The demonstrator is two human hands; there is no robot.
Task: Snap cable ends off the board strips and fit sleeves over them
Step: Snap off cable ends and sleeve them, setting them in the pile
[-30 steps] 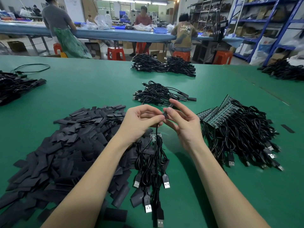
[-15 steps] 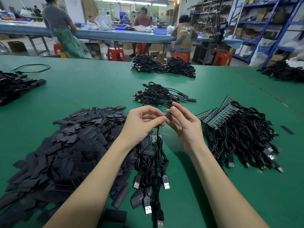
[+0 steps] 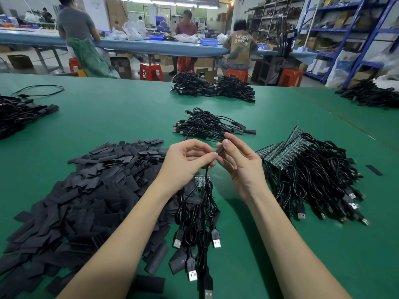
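My left hand (image 3: 187, 159) pinches the top of a thin black cable (image 3: 206, 175) that hangs down to a small green board strip (image 3: 201, 180) and a bundle of USB cables (image 3: 198, 221) on the table. My right hand (image 3: 239, 162) pinches a short black sleeve (image 3: 220, 149) between thumb and forefinger. The sleeve's lower end meets the cable end at my left fingertips. A big heap of flat black sleeves (image 3: 86, 190) lies to the left. Green board strips with attached cables (image 3: 287, 152) are piled on the right.
A small pile of sleeved cables (image 3: 211, 125) lies just beyond my hands. More cable piles sit at the far centre (image 3: 211, 87), far left (image 3: 19, 113) and far right (image 3: 367, 94). One loose sleeve (image 3: 373, 170) lies on the green table (image 3: 118, 117). People work at a blue bench behind.
Both hands have risen slightly. My right hand has pulled the sleeve up and out, so more of it now shows between the fingertips.
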